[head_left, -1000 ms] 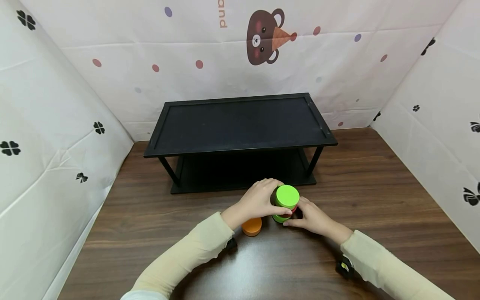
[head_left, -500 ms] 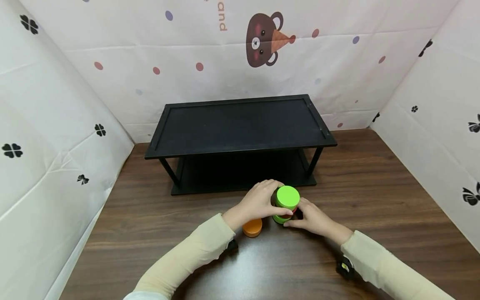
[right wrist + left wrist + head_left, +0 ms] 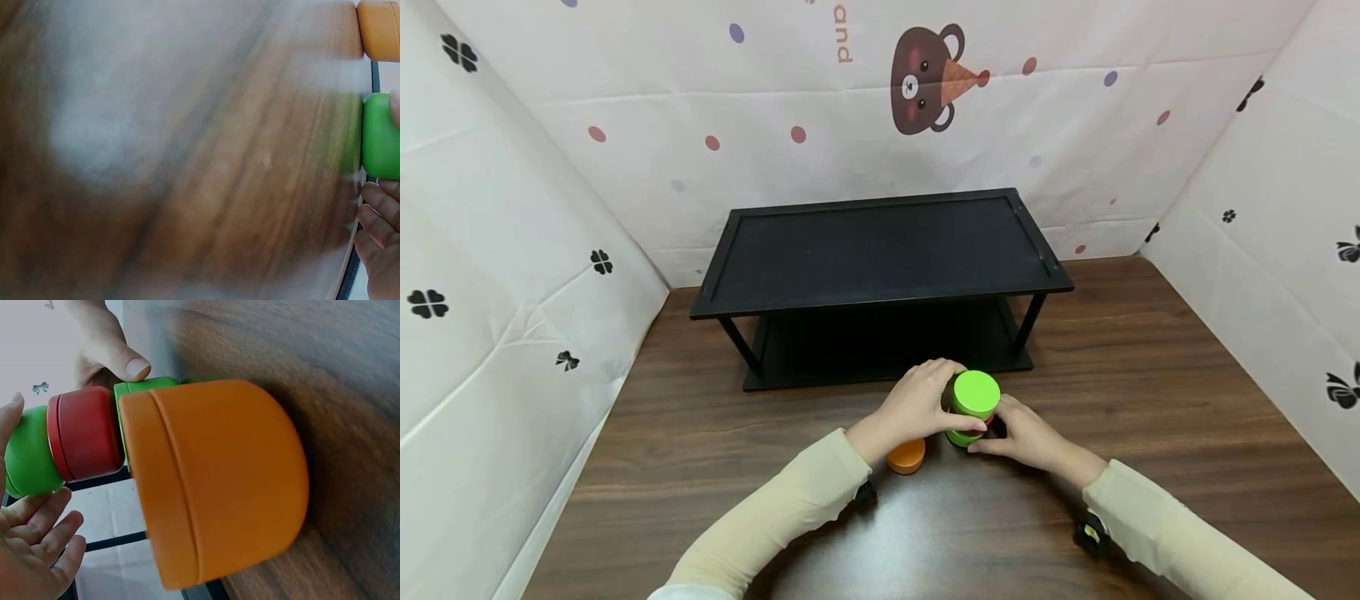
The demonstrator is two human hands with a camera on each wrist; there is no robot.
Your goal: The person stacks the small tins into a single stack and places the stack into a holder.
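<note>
A short stack of round lidded jars stands on the wooden table: a green jar (image 3: 976, 393) on top, a red jar (image 3: 87, 434) in the middle, another green jar (image 3: 381, 134) underneath. My left hand (image 3: 917, 406) reaches in from the left and grips the top green jar between thumb and fingers. Lower down, on the right side, my right hand (image 3: 1028, 435) holds the bottom green jar, thumb in front. In the head view both hands and the top jar mostly hide the red one. An orange jar (image 3: 906, 456) stands just left of the stack, below my left wrist.
Behind the hands is a black two-level shelf (image 3: 880, 250), its lower board (image 3: 850, 354) close to the stack. Printed white cloth (image 3: 812, 167) hangs at the back and sides. Brown wooden table surface (image 3: 685, 467) extends around the shelf.
The head view has shifted very slightly. Both hands keep the same hold on the stack, and the jars stay in place.
</note>
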